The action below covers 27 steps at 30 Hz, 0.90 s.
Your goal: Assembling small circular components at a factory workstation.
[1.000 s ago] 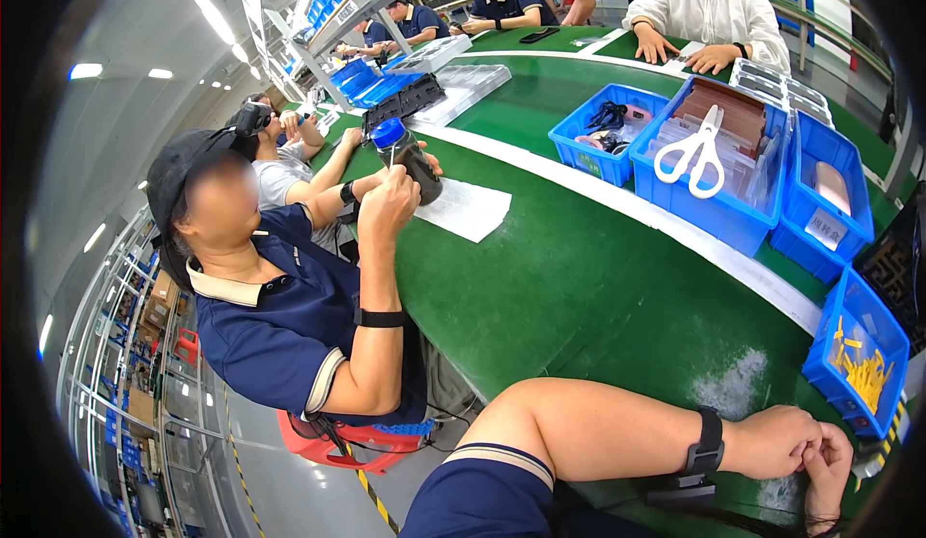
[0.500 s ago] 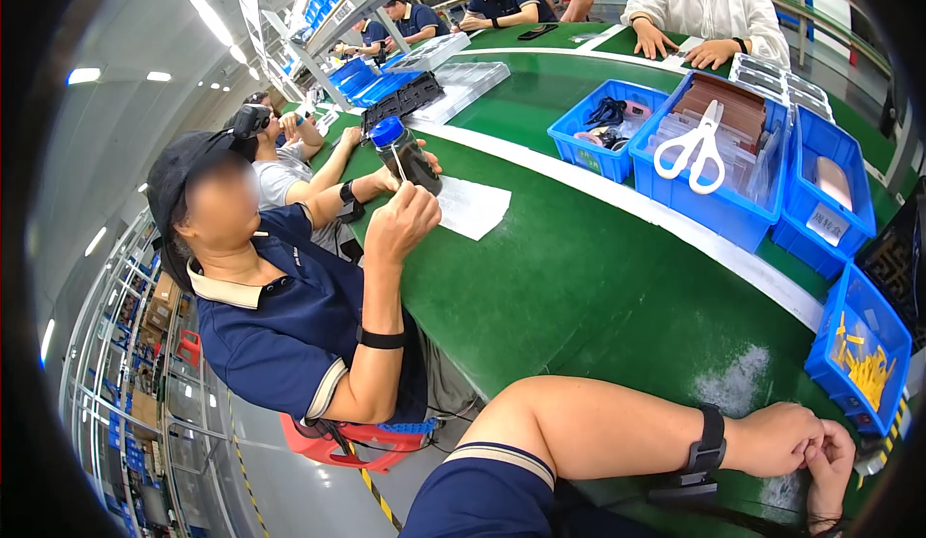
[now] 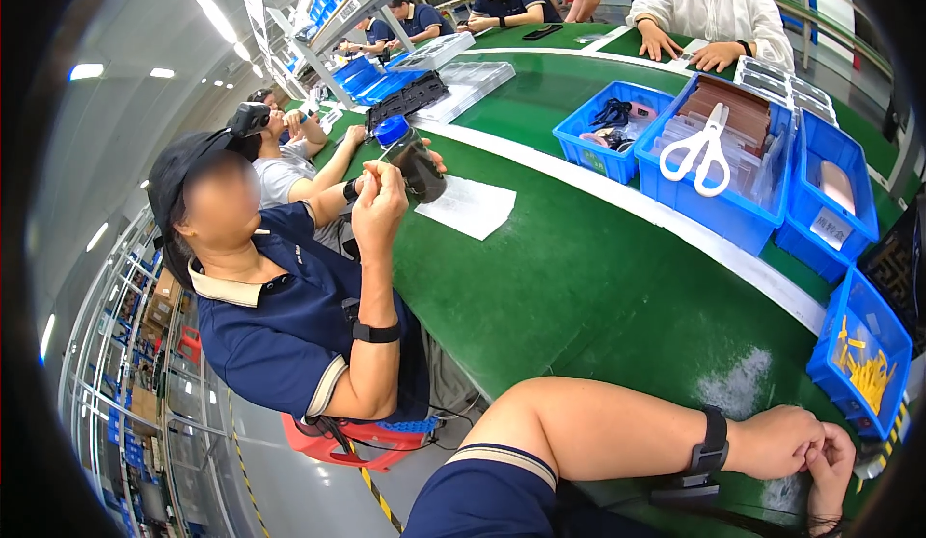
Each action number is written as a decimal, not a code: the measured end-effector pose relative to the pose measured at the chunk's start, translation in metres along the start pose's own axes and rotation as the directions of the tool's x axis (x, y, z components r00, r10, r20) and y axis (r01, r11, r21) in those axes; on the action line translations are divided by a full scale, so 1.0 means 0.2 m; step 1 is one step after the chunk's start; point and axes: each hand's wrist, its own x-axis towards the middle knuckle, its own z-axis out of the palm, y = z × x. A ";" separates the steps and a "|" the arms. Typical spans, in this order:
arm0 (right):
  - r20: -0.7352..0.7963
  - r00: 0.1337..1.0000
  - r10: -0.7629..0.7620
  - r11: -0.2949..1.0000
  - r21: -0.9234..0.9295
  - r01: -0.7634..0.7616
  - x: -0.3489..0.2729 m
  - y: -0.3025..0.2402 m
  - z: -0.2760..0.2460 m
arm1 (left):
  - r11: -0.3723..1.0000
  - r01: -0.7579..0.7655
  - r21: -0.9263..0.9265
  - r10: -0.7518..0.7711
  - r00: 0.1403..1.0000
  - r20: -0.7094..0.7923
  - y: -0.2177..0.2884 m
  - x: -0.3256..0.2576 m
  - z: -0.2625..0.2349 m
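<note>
My left hand (image 3: pixel 772 441), with a black band on its wrist, rests over the green table at the lower right, its fingers curled in. My right hand (image 3: pixel 832 461) meets it there, its bent fingers touching the left fingertips. Whatever lies between the fingers is hidden. Nearest to both hands is a small blue bin (image 3: pixel 837 381) holding yellow strip-like pieces (image 3: pixel 868 374). A pale powdery smudge (image 3: pixel 738 382) marks the tabletop beside my left wrist.
Blue bins (image 3: pixel 666 196) line the table's far side, one with white scissors (image 3: pixel 696 152) on top. At left a seated co-worker (image 3: pixel 280 297) holds a dark jar with a blue lid (image 3: pixel 392 131) above a white paper sheet (image 3: pixel 477 212). Across sits a person in white (image 3: pixel 709 8).
The co-worker's near hand has drawn back from the jar, toward their face, with a thin stick in its fingers. My hands stay where they were.
</note>
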 end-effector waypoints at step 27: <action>-0.012 1.000 0.014 1.000 -0.025 -0.014 0.01 0.00 0.00 | 1.000 0.009 0.027 -0.010 1.000 0.017 0.00 0.00 0.00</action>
